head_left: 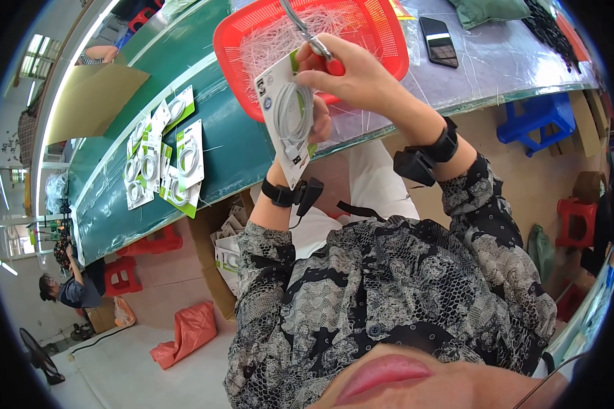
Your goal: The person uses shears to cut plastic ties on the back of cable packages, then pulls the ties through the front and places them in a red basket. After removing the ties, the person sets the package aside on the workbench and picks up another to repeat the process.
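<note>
My left hand (322, 124) grips a cable blister card (293, 116) from behind. The card is white and green with a coiled white cable on its front, and it stands tilted at the near edge of the red basket. Most of my left hand is hidden by the card. My right hand (351, 71) is closed around a metal hand tool with a red grip (335, 67), its steel part pointing away over the basket; its exact kind is hard to make out. The right thumb and fingers are at the card's upper edge.
A red plastic basket (225, 51) holds many thin clear plastic strips. Several packed cable cards (189, 153) lie on the green table (232, 157) at left. A black phone (438, 42) lies at right. Below the table are an open carton (208, 262) and a blue stool (537, 123).
</note>
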`<state>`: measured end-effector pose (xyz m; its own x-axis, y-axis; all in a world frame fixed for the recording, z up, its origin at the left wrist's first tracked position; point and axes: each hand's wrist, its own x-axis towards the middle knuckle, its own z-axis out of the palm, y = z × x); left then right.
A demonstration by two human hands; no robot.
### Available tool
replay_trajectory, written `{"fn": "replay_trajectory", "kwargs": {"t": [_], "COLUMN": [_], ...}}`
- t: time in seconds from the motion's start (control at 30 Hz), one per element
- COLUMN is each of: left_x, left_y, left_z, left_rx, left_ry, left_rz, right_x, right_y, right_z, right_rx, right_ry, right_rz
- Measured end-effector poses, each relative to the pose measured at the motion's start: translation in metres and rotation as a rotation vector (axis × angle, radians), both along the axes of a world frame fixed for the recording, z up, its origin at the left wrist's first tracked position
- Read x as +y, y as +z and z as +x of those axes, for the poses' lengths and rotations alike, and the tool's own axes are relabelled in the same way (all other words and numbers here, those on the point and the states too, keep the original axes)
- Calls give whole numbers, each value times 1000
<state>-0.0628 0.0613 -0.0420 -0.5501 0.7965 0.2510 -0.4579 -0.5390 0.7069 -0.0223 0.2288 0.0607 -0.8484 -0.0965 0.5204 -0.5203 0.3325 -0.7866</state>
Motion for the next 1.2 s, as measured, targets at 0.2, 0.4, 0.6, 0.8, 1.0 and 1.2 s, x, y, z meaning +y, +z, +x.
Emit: {"fn": "replay_trajectory", "kwargs": {"t": [0.2, 0.4, 0.6, 0.8, 1.0, 1.2], "left_x": [-1, -90, -177, -144, -114, -101], "left_y": [-3, -22, -47, -51, -59, -61], "left_z": [2, 40, 82, 79, 72, 72], "left_rx": [-37, -99, -190, -251, -272, -221], "left_ry": [29, 192, 459, 444, 482, 515], "left_rz": [-1, -105, -79, -18, -125, -144], "right_x": [-15, -20, -25, -119, -118, -114], "right_y": [-4, 65, 22, -30, -41, -50], "right_z": [-5, -14, -27, -17, -17, -15], "right_rx": [-47, -468, -381, -138, -177, -176], "right_ry": [-9, -186, 145, 248, 166, 196], "right_rz": [-231, -638, -191, -43, -12, -117]}}
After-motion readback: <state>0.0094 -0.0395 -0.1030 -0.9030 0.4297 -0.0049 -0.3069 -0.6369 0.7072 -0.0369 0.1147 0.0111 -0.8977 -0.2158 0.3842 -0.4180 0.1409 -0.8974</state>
